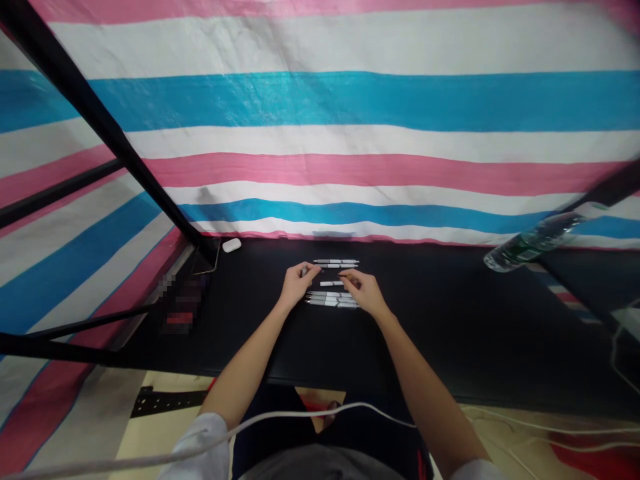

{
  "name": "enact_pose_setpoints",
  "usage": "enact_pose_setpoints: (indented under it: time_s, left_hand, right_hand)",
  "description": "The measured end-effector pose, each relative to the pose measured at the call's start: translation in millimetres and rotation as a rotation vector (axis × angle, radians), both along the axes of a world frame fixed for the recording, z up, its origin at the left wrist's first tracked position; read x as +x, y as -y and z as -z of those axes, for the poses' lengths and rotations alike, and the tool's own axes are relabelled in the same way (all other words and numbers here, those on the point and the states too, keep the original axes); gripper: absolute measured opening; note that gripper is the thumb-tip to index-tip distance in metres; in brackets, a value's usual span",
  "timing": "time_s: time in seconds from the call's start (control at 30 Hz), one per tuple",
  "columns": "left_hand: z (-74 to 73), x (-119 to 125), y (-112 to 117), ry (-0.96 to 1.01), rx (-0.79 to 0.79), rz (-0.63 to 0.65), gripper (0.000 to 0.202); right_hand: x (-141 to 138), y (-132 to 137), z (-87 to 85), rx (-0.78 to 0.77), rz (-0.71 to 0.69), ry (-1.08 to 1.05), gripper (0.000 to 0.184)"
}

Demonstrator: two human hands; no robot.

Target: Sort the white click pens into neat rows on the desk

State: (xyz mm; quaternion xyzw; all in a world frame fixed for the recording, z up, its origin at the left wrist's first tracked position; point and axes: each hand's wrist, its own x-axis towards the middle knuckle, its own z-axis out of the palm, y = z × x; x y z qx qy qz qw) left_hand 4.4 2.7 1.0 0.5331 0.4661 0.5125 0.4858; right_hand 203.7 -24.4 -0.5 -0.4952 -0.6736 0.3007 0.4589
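Several white pens (pixel 332 299) lie in rows on a black table (pixel 450 320). My left hand (pixel 297 283) is closed in a pinch round a small pen part near its fingertips. My right hand (pixel 364 292) rests over the lower row of pens, fingers curled and pinching something small that I cannot make out. Two more pens (pixel 336 263) lie just beyond both hands, and a short white piece (pixel 332 283) sits between the hands.
A small white case (pixel 231 245) sits at the table's back left corner. A plastic bottle (pixel 537 241) lies tilted at the right. Black frame bars (pixel 100 127) cross on the left. A striped tarp (pixel 350 133) hangs behind. A white cable (pixel 280 417) crosses my lap.
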Motion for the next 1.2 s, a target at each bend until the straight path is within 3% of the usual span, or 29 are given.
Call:
enact_pose_setpoints:
  time_s: [0.17,0.27,0.37,0.47,0.67,1.03,1.2]
  left_hand:
    - [-3.9,-5,-5,0.139,-0.002,-0.121,0.041]
    - [-2.8,-7,-9,0.249,-0.033,-0.133,0.045]
    - [-1.6,-7,-9,0.29,-0.064,-0.112,0.051]
    - [-1.0,-6,-9,0.297,-0.072,-0.083,0.054]
    - [0.1,-4,-8,0.315,-0.083,-0.059,0.053]
    - [-0.3,-3,-7,0.302,-0.075,-0.011,0.048]
    - [1.5,-3,-8,0.304,-0.082,-0.003,0.048]
  right_hand:
    - [6,-5,0.8,-0.103,0.046,-0.193,0.037]
    - [10,-10,2.9,-0.164,0.08,-0.438,0.043]
    - [15,-15,3.7,-0.221,0.066,-0.669,0.04]
    - [19,-18,2.8,-0.28,0.018,-0.768,0.032]
    - [21,-17,1.6,-0.345,-0.043,-0.867,0.034]
    - [20,-19,9.3,-0.256,0.169,-0.817,0.031]
    - [18,-19,8.2,-0.235,0.161,-0.865,0.035]
